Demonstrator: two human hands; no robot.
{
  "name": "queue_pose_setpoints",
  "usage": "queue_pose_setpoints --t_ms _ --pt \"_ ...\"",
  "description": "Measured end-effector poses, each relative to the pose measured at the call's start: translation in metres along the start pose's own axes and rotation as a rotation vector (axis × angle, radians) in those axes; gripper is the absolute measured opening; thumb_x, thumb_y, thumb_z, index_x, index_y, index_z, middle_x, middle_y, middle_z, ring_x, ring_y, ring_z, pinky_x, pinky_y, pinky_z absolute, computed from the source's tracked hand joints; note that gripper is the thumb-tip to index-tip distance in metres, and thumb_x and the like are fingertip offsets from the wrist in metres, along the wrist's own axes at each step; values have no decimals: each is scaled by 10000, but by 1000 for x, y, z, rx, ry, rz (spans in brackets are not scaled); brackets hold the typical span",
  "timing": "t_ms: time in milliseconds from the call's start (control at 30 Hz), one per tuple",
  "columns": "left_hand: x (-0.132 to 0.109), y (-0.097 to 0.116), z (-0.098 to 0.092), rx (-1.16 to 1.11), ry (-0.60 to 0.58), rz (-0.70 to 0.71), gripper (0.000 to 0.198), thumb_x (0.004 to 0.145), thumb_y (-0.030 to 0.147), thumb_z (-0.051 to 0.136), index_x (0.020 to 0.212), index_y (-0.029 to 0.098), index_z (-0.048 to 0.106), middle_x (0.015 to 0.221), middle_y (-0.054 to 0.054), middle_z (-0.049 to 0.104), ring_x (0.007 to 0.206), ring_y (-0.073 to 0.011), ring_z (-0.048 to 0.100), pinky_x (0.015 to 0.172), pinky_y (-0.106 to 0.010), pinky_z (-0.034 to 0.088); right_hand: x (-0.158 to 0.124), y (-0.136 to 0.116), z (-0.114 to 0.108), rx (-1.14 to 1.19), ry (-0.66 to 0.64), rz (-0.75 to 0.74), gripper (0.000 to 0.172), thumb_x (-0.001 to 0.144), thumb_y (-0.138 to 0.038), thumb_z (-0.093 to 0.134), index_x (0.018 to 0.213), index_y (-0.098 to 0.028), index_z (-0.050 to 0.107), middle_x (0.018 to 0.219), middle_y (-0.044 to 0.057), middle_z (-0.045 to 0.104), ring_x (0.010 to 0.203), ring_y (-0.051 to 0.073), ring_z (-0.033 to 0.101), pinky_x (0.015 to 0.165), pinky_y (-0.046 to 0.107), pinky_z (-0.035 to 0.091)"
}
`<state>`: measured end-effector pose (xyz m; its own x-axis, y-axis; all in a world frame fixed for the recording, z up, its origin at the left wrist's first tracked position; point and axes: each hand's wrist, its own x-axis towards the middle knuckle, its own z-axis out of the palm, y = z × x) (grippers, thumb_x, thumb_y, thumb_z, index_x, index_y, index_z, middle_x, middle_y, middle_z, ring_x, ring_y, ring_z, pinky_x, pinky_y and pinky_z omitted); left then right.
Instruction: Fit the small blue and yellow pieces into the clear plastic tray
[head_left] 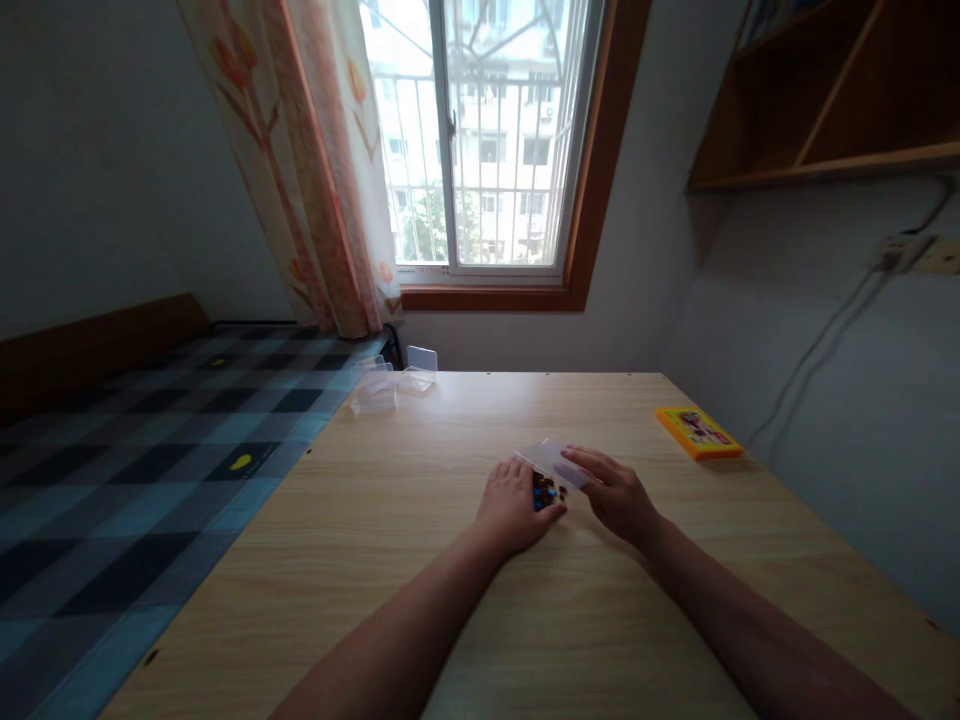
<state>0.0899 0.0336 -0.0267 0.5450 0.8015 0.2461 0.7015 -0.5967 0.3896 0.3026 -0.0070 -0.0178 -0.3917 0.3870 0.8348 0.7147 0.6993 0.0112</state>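
Observation:
My right hand (616, 498) grips a clear plastic box (553, 458), held tilted just above the table. Beneath and beside it lies a small heap of brown and blue pieces (544, 492), too small to name exactly. Along the heap's left side, my left hand (511, 505) rests on the table with its fingers stretched out and the thumb reaching round the near side. Part of the heap is hidden by this hand and by the box.
Clear plastic containers (375, 392) stand at the table's far left corner. An orange and yellow flat box (699, 432) lies near the right edge of the wooden table (360, 600). A bed with a checked cover (172, 450) adjoins the left side.

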Motion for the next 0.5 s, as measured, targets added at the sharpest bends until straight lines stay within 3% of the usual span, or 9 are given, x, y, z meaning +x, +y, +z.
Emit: queue_pose_setpoints --t_ms 233,500 --pt "1 1 -3 -3 -33 -23 751 849 577 698 1415 111 534 1515 -202 512 1442 -366 431 1247 -519 285 -14 9 5 124 114 319 580 982 -60 423 1472 -337 562 1379 86 646 1260 211 646 1042 421 591" --pt "0 0 -7 -39 11 -9 560 889 488 675 1332 153 611 1410 -176 610 1335 -345 540 1163 -497 393 -5 3 4 -1 -72 54 485 967 -31 453 1286 -287 713 1333 71 698 1284 218 631 1038 396 590"
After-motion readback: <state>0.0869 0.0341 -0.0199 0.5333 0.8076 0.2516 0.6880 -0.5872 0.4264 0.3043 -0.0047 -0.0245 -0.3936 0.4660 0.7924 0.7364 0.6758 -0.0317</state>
